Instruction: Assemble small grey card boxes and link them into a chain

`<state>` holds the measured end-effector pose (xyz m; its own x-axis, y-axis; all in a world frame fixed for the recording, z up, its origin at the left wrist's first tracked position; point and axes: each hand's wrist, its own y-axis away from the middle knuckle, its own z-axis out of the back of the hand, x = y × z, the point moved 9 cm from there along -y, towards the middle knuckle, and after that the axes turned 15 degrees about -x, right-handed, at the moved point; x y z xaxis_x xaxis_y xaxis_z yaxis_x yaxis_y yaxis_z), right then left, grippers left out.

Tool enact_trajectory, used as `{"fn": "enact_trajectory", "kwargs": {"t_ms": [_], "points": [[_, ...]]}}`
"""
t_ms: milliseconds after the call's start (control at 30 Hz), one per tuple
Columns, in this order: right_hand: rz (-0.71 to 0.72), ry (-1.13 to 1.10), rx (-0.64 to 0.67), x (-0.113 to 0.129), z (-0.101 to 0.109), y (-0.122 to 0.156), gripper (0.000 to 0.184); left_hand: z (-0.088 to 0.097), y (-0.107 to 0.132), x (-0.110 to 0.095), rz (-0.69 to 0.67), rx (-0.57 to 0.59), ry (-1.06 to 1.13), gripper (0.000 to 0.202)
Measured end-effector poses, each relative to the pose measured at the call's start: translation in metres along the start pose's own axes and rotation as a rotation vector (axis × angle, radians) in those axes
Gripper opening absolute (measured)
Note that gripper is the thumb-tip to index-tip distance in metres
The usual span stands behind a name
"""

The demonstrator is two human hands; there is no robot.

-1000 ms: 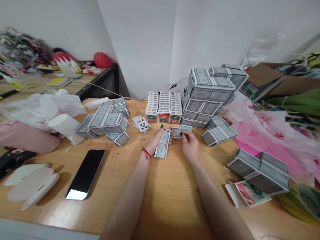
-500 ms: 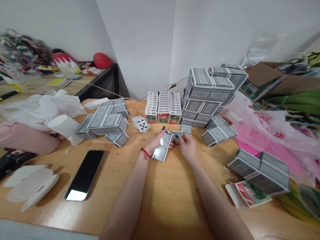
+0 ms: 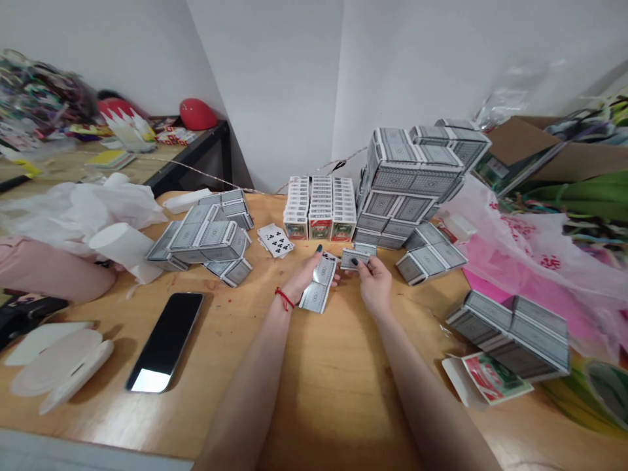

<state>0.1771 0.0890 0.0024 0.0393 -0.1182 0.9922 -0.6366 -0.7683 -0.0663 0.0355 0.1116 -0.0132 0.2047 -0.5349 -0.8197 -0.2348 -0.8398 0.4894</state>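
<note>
My left hand (image 3: pixel 305 278), with a red string at the wrist, is closed on a grey-backed deck of playing cards (image 3: pixel 318 291) whose lower cards hang down toward the wooden table (image 3: pixel 338 386). My right hand (image 3: pixel 375 282) pinches a small stack of grey-backed cards (image 3: pixel 354 259) just to the right of the deck, slightly apart from it. A few face-up cards (image 3: pixel 276 240), one a club, lie left of my hands. Rows of boxed decks (image 3: pixel 321 209) stand right behind my hands.
Tall piles of grey card packs (image 3: pixel 417 176) rise at the back right, more packs (image 3: pixel 210 235) at the left and a pack bundle (image 3: pixel 515 333) at the right. A black phone (image 3: pixel 167 340) lies front left. Pink plastic bags (image 3: pixel 524 261) and a cardboard box (image 3: pixel 544 157) crowd the right.
My right hand drew in against the deck in my left hand, then moved back out to the right holding its small stack of cards. The deck tilted slightly.
</note>
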Motion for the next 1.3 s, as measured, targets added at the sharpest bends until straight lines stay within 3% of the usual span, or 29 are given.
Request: {"fn": "enact_trajectory", "kwargs": {"t_ms": [267, 667, 967, 1133, 1300], "points": [[-0.006, -0.104, 0.015, 0.003, -0.001, 0.001, 0.019, 0.0, 0.002, -0.003, -0.022, -0.009, -0.028, 0.047], [0.118, 0.031, 0.108, 0.015, -0.011, 0.009, 0.019, -0.006, 0.001, 0.0, -0.081, 0.022, -0.133, 0.039], [0.195, 0.033, 0.129, 0.021, -0.015, 0.018, 0.019, -0.009, 0.001, 0.006, -0.05, 0.063, -0.127, 0.054], [0.177, 0.04, 0.135, 0.023, -0.016, 0.021, 0.019, -0.009, 0.0, 0.013, -0.025, 0.111, -0.153, 0.052], [0.265, 0.098, 0.091, 0.033, -0.012, 0.023, 0.018, -0.009, 0.001, 0.011, -0.009, 0.073, -0.204, 0.049]]}}
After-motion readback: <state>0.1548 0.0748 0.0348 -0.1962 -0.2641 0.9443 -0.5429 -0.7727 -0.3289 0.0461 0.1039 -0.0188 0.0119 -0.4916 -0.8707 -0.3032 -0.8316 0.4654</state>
